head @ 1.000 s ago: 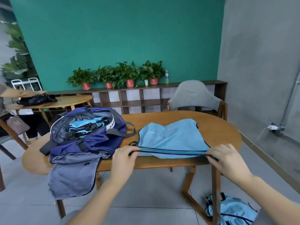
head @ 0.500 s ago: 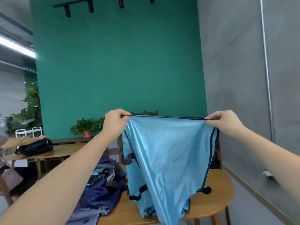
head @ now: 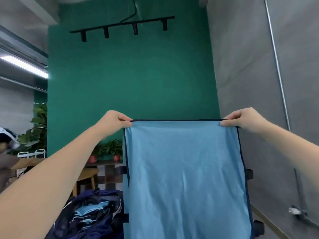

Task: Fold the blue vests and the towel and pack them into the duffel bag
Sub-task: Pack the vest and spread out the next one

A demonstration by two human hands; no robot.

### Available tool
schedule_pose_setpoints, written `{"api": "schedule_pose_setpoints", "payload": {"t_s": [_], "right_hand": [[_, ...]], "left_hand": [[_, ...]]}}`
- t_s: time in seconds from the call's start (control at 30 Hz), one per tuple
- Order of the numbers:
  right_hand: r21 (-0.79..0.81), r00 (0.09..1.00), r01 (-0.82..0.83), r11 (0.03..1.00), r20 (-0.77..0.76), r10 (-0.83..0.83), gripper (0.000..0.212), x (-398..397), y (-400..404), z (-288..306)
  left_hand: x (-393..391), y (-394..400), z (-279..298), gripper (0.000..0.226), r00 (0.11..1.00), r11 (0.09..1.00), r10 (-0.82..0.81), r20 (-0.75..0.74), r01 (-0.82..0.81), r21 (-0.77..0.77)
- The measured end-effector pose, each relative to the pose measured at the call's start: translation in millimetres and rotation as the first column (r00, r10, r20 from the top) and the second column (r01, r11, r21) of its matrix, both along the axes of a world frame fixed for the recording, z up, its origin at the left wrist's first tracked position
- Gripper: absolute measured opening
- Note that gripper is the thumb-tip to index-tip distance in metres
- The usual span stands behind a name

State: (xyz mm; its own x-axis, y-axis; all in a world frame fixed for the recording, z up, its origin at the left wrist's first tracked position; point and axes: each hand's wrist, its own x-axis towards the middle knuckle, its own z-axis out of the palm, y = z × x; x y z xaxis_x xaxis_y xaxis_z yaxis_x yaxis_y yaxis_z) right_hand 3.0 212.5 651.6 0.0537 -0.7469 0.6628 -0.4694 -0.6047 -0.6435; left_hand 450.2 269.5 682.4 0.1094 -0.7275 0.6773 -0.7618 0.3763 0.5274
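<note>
A light blue vest point(head: 184, 173) with dark trim hangs flat and stretched in the air in front of me. My left hand point(head: 114, 120) pinches its top left corner and my right hand point(head: 245, 120) pinches its top right corner, the top edge taut between them. Below left, the open navy duffel bag point(head: 89, 219) holds folded light blue cloth point(head: 91, 210). The table under the vest is hidden.
A green wall stands ahead and a grey wall on the right with a plug socket point(head: 296, 211). Potted plants point(head: 110, 149) sit on a low shelf. At the far left a person point(head: 6, 152) is at another wooden table point(head: 86, 173).
Both hands lifted the vest off the table and raised it high. It now hangs smooth and spread wide instead of bunched, and my view has tilted up.
</note>
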Motion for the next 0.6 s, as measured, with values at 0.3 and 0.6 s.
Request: {"api": "schedule_pose_setpoints", "payload": {"t_s": [0.3, 0.6], "right_hand": [[0.044, 0.997, -0.055, 0.998, 0.056, 0.053, 0.036, 9.4, -33.4, -22.8], [0.094, 0.997, -0.059, 0.994, 0.045, 0.055, 0.036, 20.2, -75.4, -40.6]], "left_hand": [[33.1, -33.9, -29.5, 0.013, 0.947, 0.901, -0.226, -0.227, 0.292, 0.322], [34.4, -79.0, -55.9, 0.013, 0.987, 0.963, -0.081, -0.142, 0.114, 0.243]]}}
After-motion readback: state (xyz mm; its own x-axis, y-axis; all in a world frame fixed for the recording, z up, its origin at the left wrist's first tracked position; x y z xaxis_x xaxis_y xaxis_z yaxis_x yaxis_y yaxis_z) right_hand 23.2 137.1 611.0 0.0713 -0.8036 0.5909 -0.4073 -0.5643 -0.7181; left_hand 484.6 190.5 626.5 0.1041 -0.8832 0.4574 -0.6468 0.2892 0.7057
